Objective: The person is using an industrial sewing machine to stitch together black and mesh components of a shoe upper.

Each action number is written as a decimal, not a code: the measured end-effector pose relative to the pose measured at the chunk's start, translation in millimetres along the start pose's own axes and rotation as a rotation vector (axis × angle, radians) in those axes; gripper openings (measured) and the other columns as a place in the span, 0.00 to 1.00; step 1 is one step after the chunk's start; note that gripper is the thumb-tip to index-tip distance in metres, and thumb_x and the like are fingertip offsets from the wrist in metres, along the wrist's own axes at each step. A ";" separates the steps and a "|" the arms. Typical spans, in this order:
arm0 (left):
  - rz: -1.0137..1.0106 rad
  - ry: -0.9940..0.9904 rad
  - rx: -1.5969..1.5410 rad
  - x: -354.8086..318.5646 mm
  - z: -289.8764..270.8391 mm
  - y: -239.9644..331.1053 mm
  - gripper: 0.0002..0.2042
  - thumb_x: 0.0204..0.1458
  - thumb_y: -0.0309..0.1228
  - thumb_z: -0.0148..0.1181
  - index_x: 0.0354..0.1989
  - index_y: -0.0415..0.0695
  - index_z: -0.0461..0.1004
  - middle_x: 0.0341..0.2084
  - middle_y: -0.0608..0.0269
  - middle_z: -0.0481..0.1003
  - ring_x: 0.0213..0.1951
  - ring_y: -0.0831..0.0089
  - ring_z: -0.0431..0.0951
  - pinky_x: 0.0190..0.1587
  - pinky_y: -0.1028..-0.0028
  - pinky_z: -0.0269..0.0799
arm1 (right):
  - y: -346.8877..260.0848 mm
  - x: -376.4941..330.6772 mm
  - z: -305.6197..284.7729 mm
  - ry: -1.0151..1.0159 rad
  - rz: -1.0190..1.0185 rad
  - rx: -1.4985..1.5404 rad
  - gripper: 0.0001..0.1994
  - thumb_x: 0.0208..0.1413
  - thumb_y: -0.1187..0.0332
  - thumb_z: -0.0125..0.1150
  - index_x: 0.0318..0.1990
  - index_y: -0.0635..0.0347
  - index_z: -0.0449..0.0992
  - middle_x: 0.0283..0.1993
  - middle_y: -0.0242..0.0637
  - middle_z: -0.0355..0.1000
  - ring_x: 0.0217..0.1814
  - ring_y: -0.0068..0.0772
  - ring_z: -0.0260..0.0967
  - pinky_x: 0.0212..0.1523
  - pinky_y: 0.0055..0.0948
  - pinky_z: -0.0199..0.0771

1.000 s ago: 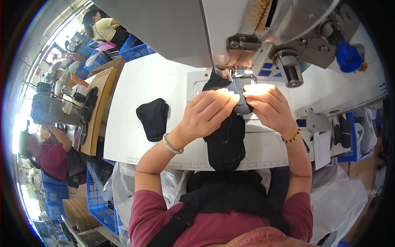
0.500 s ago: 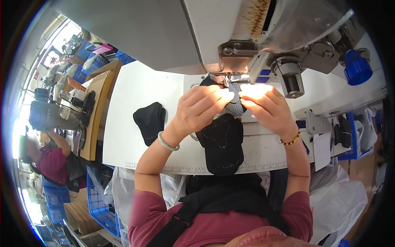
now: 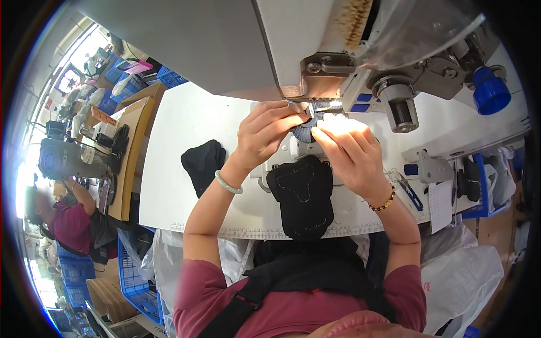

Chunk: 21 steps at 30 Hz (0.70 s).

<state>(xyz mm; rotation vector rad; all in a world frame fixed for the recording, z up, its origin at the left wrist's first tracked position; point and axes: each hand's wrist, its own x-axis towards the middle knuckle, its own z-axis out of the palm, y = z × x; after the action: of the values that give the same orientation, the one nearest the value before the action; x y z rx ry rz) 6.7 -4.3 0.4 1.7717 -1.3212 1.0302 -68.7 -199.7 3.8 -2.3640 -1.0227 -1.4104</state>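
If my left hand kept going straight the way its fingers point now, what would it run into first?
First the dark fabric piece at the left hand's fingertips, then probably the sewing machine's metal presser-foot area; depth is hard to judge here.

Blue cutter (image 3: 411,194) at right; lower left, a blue crate (image 3: 140,296) and probably cardboard (image 3: 106,294).

Dark grey fabric piece (image 3: 304,134), rounded near edge, partly hidden, held between fingers (image 3: 328,141)
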 end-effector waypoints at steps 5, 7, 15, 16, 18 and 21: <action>-0.004 0.058 0.009 -9.0 5.7 -8.2 0.14 0.35 0.14 0.63 0.34 0.38 0.76 0.33 0.56 0.78 0.36 0.60 0.78 0.39 0.70 0.74 | -2.4 0.0 5.0 0.002 0.132 0.072 0.12 0.44 0.75 0.66 0.39 0.60 0.77 0.41 0.31 0.73 0.42 0.31 0.70 0.44 0.30 0.67; -0.011 0.082 0.016 -11.4 9.6 -8.2 0.13 0.35 0.17 0.65 0.34 0.40 0.77 0.33 0.58 0.78 0.37 0.62 0.77 0.39 0.70 0.73 | -0.5 -0.5 7.0 0.021 0.142 0.075 0.12 0.45 0.74 0.66 0.40 0.60 0.77 0.42 0.32 0.72 0.43 0.32 0.70 0.45 0.30 0.67; -0.333 0.124 -0.216 -14.1 14.2 -3.7 0.15 0.34 0.14 0.64 0.33 0.43 0.78 0.32 0.61 0.78 0.38 0.66 0.77 0.39 0.72 0.73 | 4.0 -3.7 8.1 0.060 0.165 0.086 0.13 0.45 0.74 0.67 0.41 0.58 0.76 0.43 0.32 0.71 0.43 0.35 0.69 0.44 0.32 0.67; -0.224 0.089 -0.155 -10.0 8.8 -6.1 0.15 0.33 0.14 0.64 0.32 0.43 0.79 0.33 0.63 0.78 0.38 0.66 0.77 0.39 0.72 0.74 | 4.4 -3.8 10.2 0.095 0.144 0.072 0.13 0.46 0.71 0.66 0.41 0.56 0.76 0.41 0.29 0.70 0.40 0.30 0.68 0.42 0.31 0.67; -0.105 0.034 -0.081 -3.3 -0.2 -5.2 0.14 0.34 0.11 0.62 0.30 0.40 0.80 0.31 0.61 0.77 0.36 0.68 0.77 0.37 0.75 0.74 | 1.7 -2.6 11.4 0.127 0.116 0.057 0.13 0.47 0.68 0.66 0.42 0.55 0.75 0.39 0.26 0.69 0.36 0.25 0.67 0.41 0.31 0.67; -0.147 -0.036 -0.107 0.3 -6.7 -6.2 0.14 0.33 0.12 0.62 0.31 0.41 0.80 0.31 0.61 0.78 0.36 0.69 0.77 0.37 0.75 0.75 | -6.5 -1.9 10.4 0.083 0.099 0.028 0.13 0.47 0.67 0.67 0.40 0.55 0.75 0.39 0.28 0.68 0.37 0.26 0.67 0.40 0.30 0.66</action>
<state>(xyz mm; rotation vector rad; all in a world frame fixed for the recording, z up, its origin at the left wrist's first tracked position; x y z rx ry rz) 11.5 3.0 3.2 1.7848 -1.2243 0.8350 -66.3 -190.6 -4.3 -2.2818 -0.8853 -1.4356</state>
